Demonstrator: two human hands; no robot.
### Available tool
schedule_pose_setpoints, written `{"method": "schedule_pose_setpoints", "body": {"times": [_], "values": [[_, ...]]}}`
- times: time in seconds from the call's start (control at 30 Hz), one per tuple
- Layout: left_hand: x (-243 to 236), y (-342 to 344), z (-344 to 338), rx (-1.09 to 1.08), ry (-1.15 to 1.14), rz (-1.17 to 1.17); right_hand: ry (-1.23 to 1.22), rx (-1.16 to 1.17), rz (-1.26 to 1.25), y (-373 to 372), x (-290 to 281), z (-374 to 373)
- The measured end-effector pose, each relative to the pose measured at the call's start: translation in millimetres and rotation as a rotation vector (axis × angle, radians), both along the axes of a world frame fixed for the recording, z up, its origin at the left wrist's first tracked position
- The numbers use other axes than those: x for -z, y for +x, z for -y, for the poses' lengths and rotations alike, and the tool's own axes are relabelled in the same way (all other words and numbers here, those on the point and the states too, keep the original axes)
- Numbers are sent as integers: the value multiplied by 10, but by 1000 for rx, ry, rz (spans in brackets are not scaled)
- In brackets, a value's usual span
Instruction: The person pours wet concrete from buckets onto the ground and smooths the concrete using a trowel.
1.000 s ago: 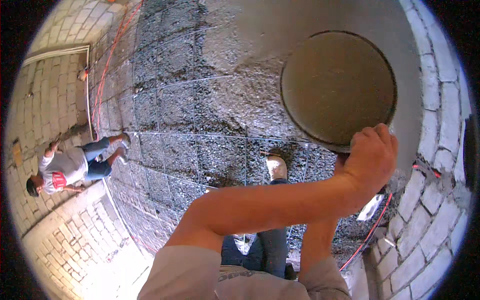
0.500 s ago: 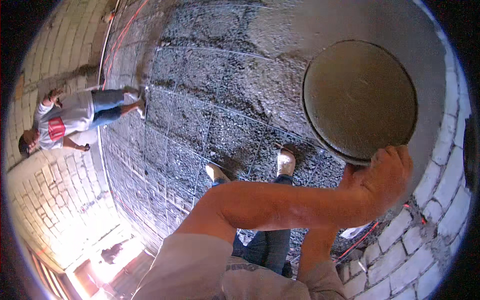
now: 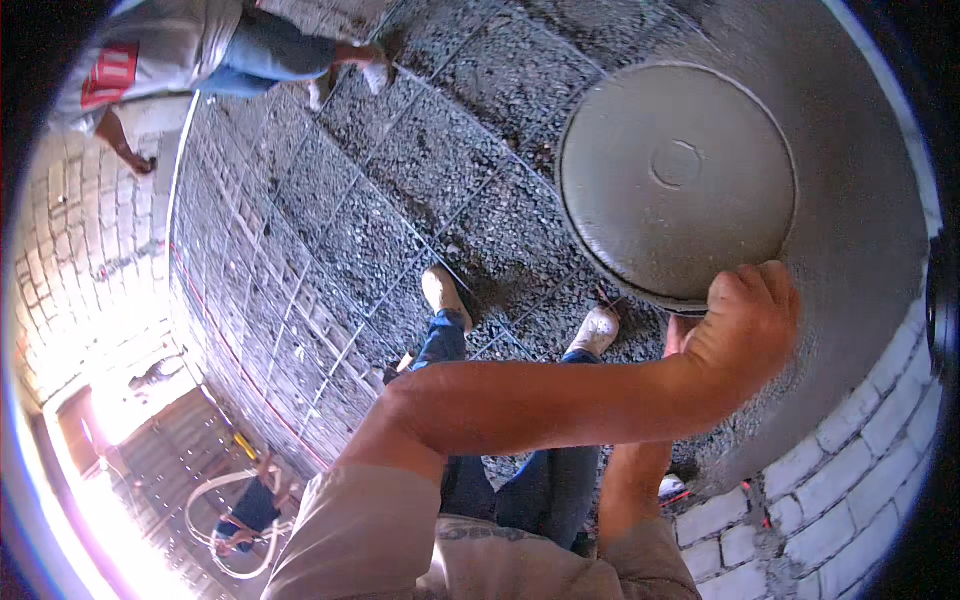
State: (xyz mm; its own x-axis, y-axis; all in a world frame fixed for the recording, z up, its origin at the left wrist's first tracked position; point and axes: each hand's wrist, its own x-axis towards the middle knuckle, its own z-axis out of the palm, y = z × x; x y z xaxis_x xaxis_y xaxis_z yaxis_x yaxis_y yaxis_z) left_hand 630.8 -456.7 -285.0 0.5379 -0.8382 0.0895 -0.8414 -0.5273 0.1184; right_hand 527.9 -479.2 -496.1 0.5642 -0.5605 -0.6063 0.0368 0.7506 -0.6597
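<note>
A round grey bucket (image 3: 690, 190) is tipped so that its flat base faces me, with a faint ring at the centre and a raised edge. My left hand (image 3: 745, 315) is closed around the near right edge of that base, my left forearm crossing in front of my body. My right forearm (image 3: 632, 490) rises from below and passes behind the left one. Most of my right hand is hidden there, close under the bucket, and its grip does not show. The bucket's mouth and contents are out of sight.
Smooth wet concrete (image 3: 850, 200) spreads on the right beside a block wall (image 3: 800, 500). Gravel (image 3: 430, 190) under a grid of thin bars lies around my shoes (image 3: 598, 330). Another person (image 3: 190, 50) stands at upper left. A bright opening (image 3: 120, 410) is at lower left.
The bucket has shifted slightly left and upward, with my left hand still on its edge. My view has turned, and my shoes show in new places. The other person appears larger and higher.
</note>
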Motion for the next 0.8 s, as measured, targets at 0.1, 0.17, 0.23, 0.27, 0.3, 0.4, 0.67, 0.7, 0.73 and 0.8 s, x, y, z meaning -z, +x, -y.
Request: {"method": "schedule_pose_setpoints", "body": {"times": [0.1,0.17,0.23,0.27,0.3,0.4,0.67,0.7,0.73,0.8], "values": [[206,543,-601,-118,-16,-20,-4,-97,-28,433,269,-330],[278,955,-1112,-192,-31,-46,-24,-147,-46,697,326,-540],[411,1455,-1739,-244,19,-35,-58,-182,-58,906,343,-721],[466,1723,-2092,-273,-3,-73,-127,-51,-73,1040,469,-840],[486,1952,-2491,-394,-60,-98,-179,68,-77,1243,547,-1011],[959,2408,-3688,-737,-149,-349,-760,-183,-458,2036,290,-1537],[1995,1360,-6303,-1136,-91,-771,-1771,-884,-271,3703,1247,-3497],[1950,1143,-6455,-1164,-91,-798,-1902,-913,-180,3748,1196,-3706],[1878,993,-6536,-1210,-158,-917,-1912,-1043,-117,3816,1124,-3836],[1878,689,-6795,-1246,-169,-918,-1957,-1250,-34,3917,1000,-4199]]}}
